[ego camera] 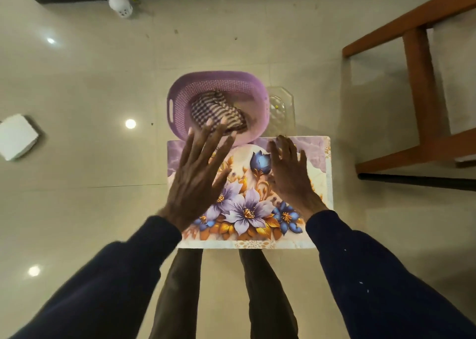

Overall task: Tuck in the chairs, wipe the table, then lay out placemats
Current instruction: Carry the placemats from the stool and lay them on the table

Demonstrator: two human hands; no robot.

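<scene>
And here's the placemat (247, 210), the flowered one, lying flat and square in front of the person, its far edge tucked just under the rim of the purple basket (177, 101). The right hand (291, 176) is down on the right half of it, palm flat, fingers straight and close together, with the tips almost at the far edge. That looks like a pressing, smoothing hold to keep the mat from sliding. The left hand (198, 174) is over the left half, with its fingers (206, 143) straight and fanned wide apart and nothing held. It's blurred, so I cannot tell whether it touches the mat or hovers just above. Its fingertips reach past the mat's far edge and over the basket rim, close to the checked cloth (216, 109) bundled inside.

With the cloth parked in the basket, my read is that the wiping is done and the laying out is under way.

Beside the basket on the right sits a clear dish (280, 104). The tabletop (123, 210) seems see-through, as floor tiles and the person's legs (180, 287) show beneath it. A wooden chair (417, 81) stands well apart at the right, and a white box (16, 136) lies far left.
</scene>
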